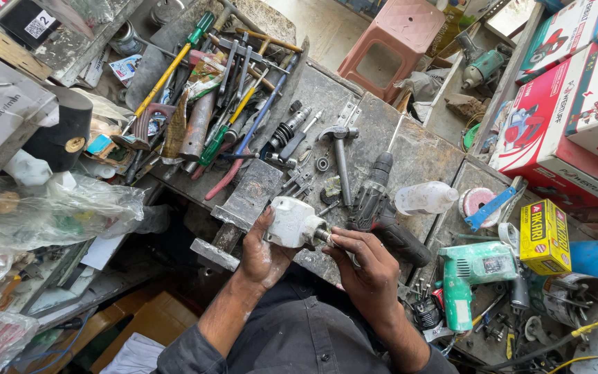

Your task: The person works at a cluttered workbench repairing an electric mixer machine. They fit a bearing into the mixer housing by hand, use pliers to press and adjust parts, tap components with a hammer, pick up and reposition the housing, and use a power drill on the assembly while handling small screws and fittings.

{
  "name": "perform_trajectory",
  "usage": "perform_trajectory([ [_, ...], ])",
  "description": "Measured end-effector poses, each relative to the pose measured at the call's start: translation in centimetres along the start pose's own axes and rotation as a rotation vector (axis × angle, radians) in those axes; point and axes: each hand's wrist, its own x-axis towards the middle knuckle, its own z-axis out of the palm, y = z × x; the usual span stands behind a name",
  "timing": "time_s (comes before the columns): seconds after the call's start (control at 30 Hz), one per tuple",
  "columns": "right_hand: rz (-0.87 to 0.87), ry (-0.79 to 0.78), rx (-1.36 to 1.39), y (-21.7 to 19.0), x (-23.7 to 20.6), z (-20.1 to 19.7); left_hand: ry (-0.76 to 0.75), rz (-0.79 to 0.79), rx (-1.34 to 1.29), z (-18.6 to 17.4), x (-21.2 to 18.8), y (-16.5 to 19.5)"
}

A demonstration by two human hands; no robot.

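Observation:
My left hand point(263, 255) grips a white power-tool gear housing point(291, 221) just above the front edge of the metal workbench point(423, 156). A short metal shaft point(321, 236) sticks out of the housing's right side. My right hand point(363, 266) pinches the end of that shaft with its fingertips. Both hands are smeared with pale grease or dust. Behind my right hand lies a black cordless drill point(376, 208) with a long bit.
A steel block point(247, 201) sits left of the housing. A hammer point(340, 149), a clear plastic bottle point(425, 198), a green drill point(466, 273), a yellow box point(545, 237) and a heap of screwdrivers and pliers point(216, 104) crowd the bench. A pink stool point(392, 41) stands beyond.

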Motion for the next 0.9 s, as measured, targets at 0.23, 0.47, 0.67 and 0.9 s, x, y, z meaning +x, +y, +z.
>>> perform_trajectory([
  [0.23,0.002,0.017,0.014,-0.1,-0.2,0.1,-0.076,0.028,-0.041,0.0,-0.1,-0.1],
  [0.47,-0.04,-0.009,0.028,-0.2,0.5,-0.1,-0.072,0.047,0.037,-0.2,-0.2,0.7],
  [0.67,0.002,0.03,-0.001,-0.6,0.6,0.6,-0.117,0.056,0.078,-0.1,-0.3,1.2],
  [0.9,0.024,-0.003,0.075,-0.3,0.9,0.2,-0.156,0.043,0.053,-0.3,-0.2,1.2],
])
